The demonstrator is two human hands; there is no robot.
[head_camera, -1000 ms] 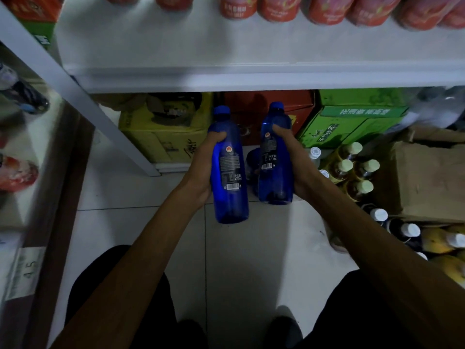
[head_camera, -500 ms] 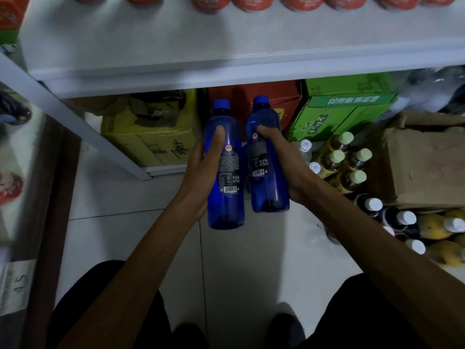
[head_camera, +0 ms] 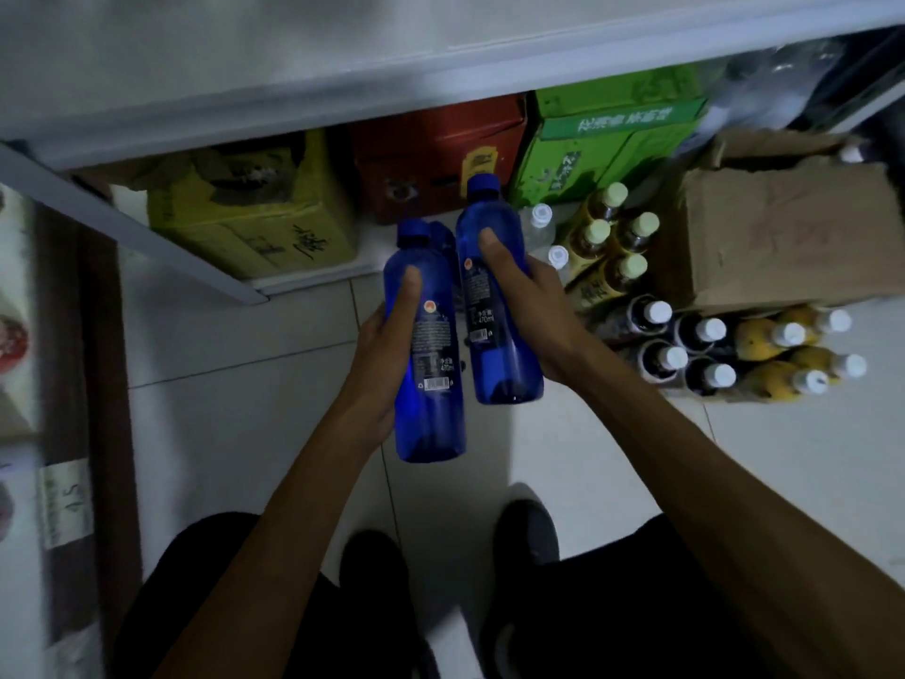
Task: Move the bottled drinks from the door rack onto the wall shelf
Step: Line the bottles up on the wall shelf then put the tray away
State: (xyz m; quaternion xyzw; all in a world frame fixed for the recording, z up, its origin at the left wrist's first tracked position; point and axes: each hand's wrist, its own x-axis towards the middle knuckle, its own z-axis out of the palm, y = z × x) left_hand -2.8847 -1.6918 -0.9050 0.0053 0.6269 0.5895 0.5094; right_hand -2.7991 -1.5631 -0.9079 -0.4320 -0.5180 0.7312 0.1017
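**Two blue bottles held below the white shelf**

A pale tiled floor (head_camera: 245, 409) runs under the white shelf (head_camera: 245, 90). Beneath the shelf stand a yellow carton (head_camera: 254, 227), a red carton (head_camera: 440, 149) and a green carton (head_camera: 602, 134), contents hidden. Below the shelf's front edge, the left hand (head_camera: 379, 345) curls round the left blue bottle (head_camera: 431, 409) and the right hand (head_camera: 531, 306) round the right blue bottle (head_camera: 504, 355).

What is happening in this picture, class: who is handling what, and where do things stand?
A person holds two bottles above the tiled floor: the left hand grips the left blue bottle, the right hand the right blue bottle. Neither is on the white shelf in front yet. More bottled drinks stand packed on the floor at right.
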